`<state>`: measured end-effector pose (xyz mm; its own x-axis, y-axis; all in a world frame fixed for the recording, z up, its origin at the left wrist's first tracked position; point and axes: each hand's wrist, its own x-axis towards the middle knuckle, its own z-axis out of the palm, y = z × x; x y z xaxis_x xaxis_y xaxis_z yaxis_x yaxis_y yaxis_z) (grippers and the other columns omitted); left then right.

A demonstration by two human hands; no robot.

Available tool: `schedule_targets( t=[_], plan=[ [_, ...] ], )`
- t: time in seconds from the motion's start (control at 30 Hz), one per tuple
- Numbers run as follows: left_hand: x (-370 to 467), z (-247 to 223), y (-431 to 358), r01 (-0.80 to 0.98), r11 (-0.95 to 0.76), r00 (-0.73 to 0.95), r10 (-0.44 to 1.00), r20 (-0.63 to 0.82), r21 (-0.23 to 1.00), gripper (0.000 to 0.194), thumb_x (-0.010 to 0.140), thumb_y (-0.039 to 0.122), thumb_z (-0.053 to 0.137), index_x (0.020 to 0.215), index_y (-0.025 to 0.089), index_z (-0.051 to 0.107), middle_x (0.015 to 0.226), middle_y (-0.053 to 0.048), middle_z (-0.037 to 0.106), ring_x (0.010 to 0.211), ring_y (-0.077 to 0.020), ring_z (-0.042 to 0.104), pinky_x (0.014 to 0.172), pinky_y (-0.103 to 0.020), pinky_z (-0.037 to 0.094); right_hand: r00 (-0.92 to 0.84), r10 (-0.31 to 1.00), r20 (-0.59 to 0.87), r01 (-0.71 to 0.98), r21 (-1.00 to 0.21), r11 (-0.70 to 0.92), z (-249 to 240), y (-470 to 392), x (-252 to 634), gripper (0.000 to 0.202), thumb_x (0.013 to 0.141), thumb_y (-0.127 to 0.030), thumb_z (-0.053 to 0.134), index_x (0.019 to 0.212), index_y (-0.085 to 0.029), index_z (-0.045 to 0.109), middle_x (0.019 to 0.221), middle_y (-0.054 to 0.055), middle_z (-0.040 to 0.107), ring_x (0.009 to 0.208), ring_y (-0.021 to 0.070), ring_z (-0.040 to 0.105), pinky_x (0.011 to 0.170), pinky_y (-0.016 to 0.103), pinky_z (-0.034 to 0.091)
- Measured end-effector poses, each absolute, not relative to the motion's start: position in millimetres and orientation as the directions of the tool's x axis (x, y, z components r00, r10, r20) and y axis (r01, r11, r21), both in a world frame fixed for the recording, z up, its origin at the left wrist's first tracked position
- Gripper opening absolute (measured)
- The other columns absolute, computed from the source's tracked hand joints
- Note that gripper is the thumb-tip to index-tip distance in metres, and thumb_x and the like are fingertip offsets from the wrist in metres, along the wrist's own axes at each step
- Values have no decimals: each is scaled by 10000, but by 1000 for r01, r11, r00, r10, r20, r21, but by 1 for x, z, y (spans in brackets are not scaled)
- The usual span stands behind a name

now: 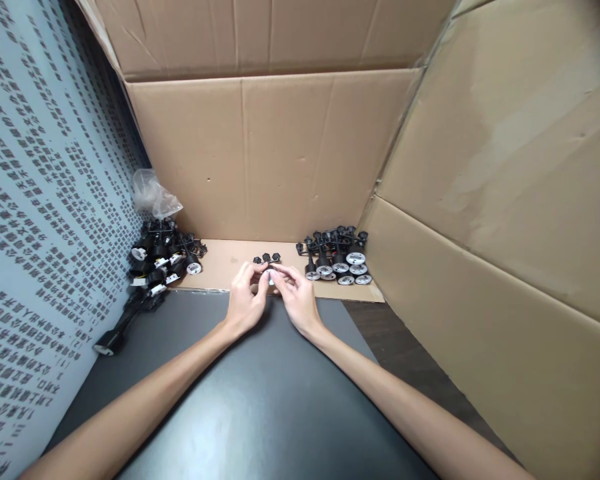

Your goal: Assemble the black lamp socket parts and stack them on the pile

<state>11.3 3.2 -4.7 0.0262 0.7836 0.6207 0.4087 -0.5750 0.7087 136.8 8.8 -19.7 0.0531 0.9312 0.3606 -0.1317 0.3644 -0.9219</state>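
Model street lamp [267,258]: pinched between the fingertips [263,281] of our left hand [244,299] and right hand [300,297], pointing toward twelve o'clock.
Lamp stack [340,264]: at our three o'clock.
Lamp pile [160,251]: nine o'clock.

Room between 2 lamp piles [339,259]

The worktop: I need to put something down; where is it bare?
The widest bare patch is the gray mat between the two forearms. Smaller: the cardboard base between left hand and left lamp pile, and the dark strip between mat and right cardboard wall. Crowded: that left pile, the right lamp pile, and the lamp heads by the fingers.
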Motion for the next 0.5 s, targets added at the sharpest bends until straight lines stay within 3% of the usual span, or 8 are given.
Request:
schedule_targets(
  t=[0.2, 0.5],
  plan=[
    [10, -7, 7, 381, -559, -21, 791, 611, 737, 179, 952, 323, 505, 1003, 173, 587, 942, -50, 609, 852, -153, 648, 769, -305, 554, -27, 937, 348, -111, -933, 343, -19, 7, 137, 495, 815, -443, 672, 1233, -187, 605, 1134, 114, 692, 964, 221, 673, 829, 350, 559],
    [10, -7, 7, 346, -496, -39, 841, 540, 796, 265, 944, 390, 526, 1071, 165, 586, 1007, -90, 644, 888, -187, 660, 738, -316, 554, -11, 916, 402, -39, -915, 401, -20, 7, 138, 448, 876, -439, 612, 1259, -207, 613, 1297, 122, 622, 1088, 236, 641, 905, 371, 541]
  ],
)
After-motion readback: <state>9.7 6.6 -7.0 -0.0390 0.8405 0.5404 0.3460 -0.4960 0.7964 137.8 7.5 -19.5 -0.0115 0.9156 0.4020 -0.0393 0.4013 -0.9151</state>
